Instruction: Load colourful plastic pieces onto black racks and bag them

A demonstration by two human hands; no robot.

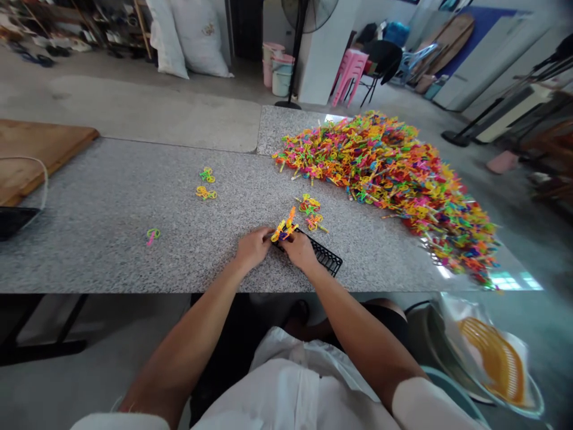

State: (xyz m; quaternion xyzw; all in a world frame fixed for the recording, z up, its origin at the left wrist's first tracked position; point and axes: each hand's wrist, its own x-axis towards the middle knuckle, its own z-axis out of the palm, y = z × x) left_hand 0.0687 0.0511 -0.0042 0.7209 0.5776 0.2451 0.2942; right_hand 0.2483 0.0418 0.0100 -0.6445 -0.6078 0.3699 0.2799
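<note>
My left hand (252,248) and my right hand (299,249) meet at the front of a grey speckled stone table (111,239). Between their fingertips they pinch a small bunch of yellow and orange plastic pieces (285,228). My right hand rests over a black plastic grid (326,258) lying flat on the table. Just beyond lies a small cluster of loose coloured pieces (310,212). A big heap of the same bright plastic pieces (394,179) covers the table's right side.
Stray pieces lie to the left: a green-yellow pair (206,175), a yellow one (205,193), a green-pink one (153,235). A wooden board (36,149) sits at far left. An orange basket (496,358) stands on the floor at lower right. A fan stand (293,65) and buckets stand behind.
</note>
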